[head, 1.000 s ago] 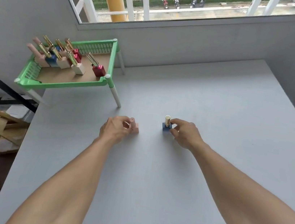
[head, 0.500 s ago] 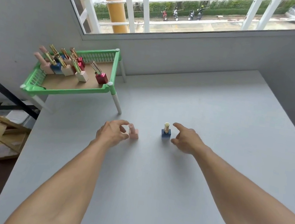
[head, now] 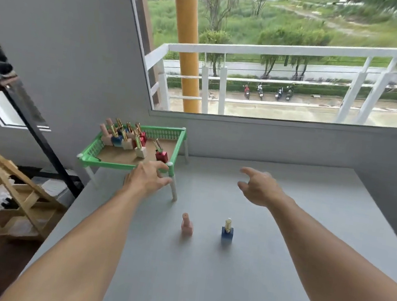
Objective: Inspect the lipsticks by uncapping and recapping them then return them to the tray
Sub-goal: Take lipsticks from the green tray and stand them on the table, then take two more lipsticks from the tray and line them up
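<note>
Both hands have left the 2 lipsticks: the left hand (head: 146, 177), empty with fingers spread, reaches the green tray (head: 177, 147); the right hand (head: 258, 187) hovers empty, fingers loose. The pink lipstick (head: 186, 226) and blue lipstick (head: 227, 232) stand on the tabletop (head: 237, 283) near the tray. No legible writing.

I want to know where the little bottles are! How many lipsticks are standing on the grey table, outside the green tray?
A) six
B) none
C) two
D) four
C: only the pink lipstick and the blue lipstick stand on the grey table; the others sit in the green tray, and neither the left hand nor the right hand holds one.
</note>
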`<action>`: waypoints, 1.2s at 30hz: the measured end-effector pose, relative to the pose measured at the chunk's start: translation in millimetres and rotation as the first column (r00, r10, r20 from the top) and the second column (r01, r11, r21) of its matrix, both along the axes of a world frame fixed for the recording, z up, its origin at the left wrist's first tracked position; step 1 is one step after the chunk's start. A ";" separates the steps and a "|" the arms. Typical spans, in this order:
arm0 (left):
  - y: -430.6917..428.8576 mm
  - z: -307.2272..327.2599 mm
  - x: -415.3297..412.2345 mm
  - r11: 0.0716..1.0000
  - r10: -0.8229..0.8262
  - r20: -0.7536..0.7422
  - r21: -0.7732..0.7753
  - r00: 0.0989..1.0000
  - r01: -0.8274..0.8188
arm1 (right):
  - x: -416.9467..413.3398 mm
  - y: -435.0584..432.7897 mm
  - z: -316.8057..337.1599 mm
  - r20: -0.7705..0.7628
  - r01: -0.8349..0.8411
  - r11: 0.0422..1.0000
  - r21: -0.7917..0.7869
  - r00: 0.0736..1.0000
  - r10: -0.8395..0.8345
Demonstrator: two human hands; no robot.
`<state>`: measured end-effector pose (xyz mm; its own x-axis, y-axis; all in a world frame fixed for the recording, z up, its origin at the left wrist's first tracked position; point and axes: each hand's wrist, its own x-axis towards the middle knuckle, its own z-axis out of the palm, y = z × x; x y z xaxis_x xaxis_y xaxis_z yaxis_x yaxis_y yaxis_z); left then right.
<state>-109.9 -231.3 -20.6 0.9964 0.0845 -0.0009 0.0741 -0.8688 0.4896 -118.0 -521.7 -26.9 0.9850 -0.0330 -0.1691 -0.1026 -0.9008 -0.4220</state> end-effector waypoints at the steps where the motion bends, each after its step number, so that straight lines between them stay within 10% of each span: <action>1: 2.5 6.0 0.1 1.000 0.021 0.022 -0.002 1.000 -0.021 | 5.4 4.7 8.1 0.028 -0.015 1.000 -0.001 0.999 0.015; 17: 103.6 22.1 60.3 0.991 0.131 -0.007 -0.042 0.991 -0.131 | 81.5 163.3 27.9 0.117 -0.172 0.979 0.114 0.980 0.158; 36: 142.9 -16.4 155.5 0.978 -0.189 -0.122 -0.113 0.974 0.175 | 134.1 214.5 2.6 0.022 -0.131 0.991 0.006 0.991 0.131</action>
<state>45.6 -88.3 -37.0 0.9857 -0.1054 -0.1317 -0.0114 -0.8205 0.5715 16.1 -307.2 -24.2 0.9843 0.0975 -0.1473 0.0250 -0.9025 -0.4299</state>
